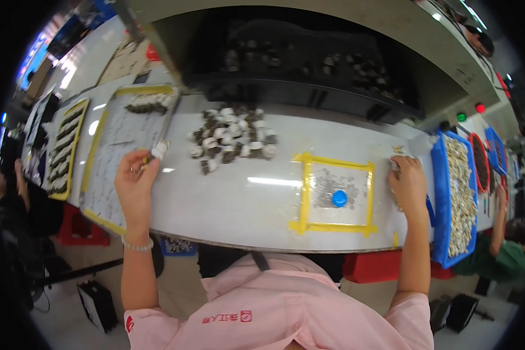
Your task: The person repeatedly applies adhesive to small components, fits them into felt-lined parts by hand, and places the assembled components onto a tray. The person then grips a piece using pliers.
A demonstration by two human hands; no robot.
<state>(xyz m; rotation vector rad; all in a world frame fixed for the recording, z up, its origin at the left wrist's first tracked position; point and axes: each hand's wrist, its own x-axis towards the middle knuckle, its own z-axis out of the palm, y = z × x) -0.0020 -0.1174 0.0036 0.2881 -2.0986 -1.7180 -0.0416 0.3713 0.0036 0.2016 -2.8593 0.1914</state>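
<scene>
My left hand (135,181) is over the right edge of a yellow-rimmed tray (102,137). Its fingers are pinched on a small white-and-dark cylindrical part (160,150). More such parts (149,105) line up at the tray's far end. To the right of that hand, a loose pile of white-and-dark cylindrical parts (230,137) lies on the white table. My right hand (410,184) rests at the table's right side with its fingers curled in; what they hold is hidden. A few small pale pieces (398,150) lie just beyond its fingertips.
A yellow-taped square (303,195) on the table holds small grey discs and a blue cap (339,199). The blue bin (442,204) at right is full of small brassy parts. A dark shelf box (309,96) stands behind. Other people work at both sides.
</scene>
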